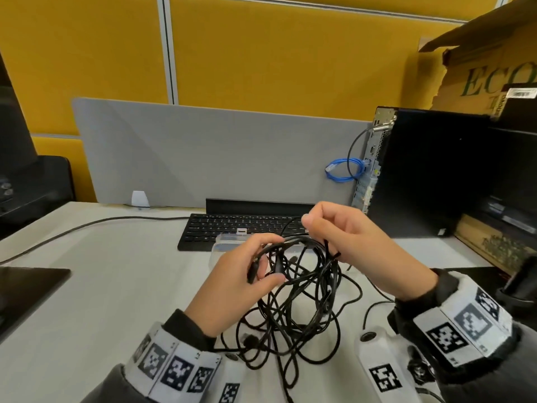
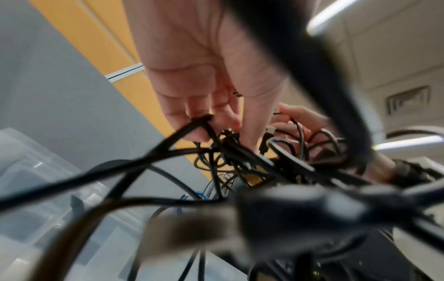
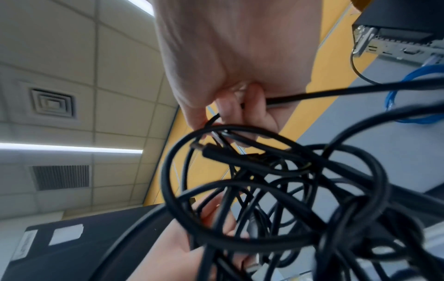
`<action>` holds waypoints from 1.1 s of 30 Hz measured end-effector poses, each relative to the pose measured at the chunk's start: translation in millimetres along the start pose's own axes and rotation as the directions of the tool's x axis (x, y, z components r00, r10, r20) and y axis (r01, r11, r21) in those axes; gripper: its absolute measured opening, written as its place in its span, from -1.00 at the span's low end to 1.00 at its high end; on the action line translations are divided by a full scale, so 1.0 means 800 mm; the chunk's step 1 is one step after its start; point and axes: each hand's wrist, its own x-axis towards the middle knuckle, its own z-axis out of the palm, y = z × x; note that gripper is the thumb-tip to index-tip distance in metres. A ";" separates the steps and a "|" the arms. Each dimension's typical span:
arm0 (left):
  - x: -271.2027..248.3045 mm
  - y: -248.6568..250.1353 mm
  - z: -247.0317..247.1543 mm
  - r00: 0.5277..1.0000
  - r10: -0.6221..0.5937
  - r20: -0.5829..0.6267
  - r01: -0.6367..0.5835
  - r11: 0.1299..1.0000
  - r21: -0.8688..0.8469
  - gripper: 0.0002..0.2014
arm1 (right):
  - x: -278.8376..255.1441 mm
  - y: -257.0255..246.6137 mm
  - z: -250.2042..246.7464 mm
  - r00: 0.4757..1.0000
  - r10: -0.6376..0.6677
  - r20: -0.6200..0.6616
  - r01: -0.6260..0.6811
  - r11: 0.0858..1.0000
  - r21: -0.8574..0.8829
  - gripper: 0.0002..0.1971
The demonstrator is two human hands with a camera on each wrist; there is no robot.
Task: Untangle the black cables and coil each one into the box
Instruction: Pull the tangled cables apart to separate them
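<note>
Head view: black cables (image 1: 302,303) form a knotted tangle.

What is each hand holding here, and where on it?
Both hold the tangle of black cables near its top: the left hand grips strands by a connector end, the right hand pinches upper loops.

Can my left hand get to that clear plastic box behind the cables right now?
Probably not yet. The left hand grips the black cables, and the tangle hangs between it and the clear plastic box. Nothing else blocks the way, so letting go should free it.
</note>
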 end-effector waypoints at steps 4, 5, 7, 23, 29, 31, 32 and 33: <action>0.000 -0.004 0.001 0.995 -0.065 -0.078 0.066 0.998 0.003 -0.55 | 0.000 0.001 0.003 0.996 -0.086 0.002 0.087 0.996 -0.035 -0.76; 0.000 -0.003 -0.001 0.994 -0.068 -0.084 0.070 0.997 0.019 -0.62 | 0.000 0.001 0.004 0.994 -0.106 -0.016 0.106 0.994 -0.018 -0.76; -0.001 -0.002 -0.004 0.994 -0.058 -0.093 0.061 0.998 0.028 -0.78 | 0.001 0.003 0.004 0.989 -0.119 -0.083 0.122 0.992 0.031 -0.76; 0.003 -0.013 -0.004 0.983 -0.008 -0.185 -0.029 0.979 -0.200 -0.72 | 0.011 0.018 -0.003 0.950 -0.128 -0.285 0.142 0.989 0.028 -0.75; 0.007 -0.025 -0.006 0.972 -0.114 -0.207 0.081 0.983 -0.162 -0.95 | 0.013 0.023 -0.015 0.960 -0.101 -0.262 0.133 0.985 0.107 -0.80; 0.008 -0.030 -0.006 0.955 -0.160 -0.249 0.120 0.978 -0.169 -0.95 | 0.015 0.026 -0.023 0.957 -0.156 -0.244 0.113 0.977 -0.183 -0.82; 0.009 -0.033 -0.007 0.944 -0.182 -0.274 0.133 0.973 -0.190 -0.94 | 0.014 0.026 -0.028 0.951 -0.194 -0.241 0.116 0.946 -0.304 -0.81; 0.010 -0.034 -0.007 0.934 -0.204 -0.293 0.140 0.964 -0.225 -0.93 | 0.012 0.025 -0.034 0.953 -0.213 -0.214 0.118 0.915 -0.386 -0.77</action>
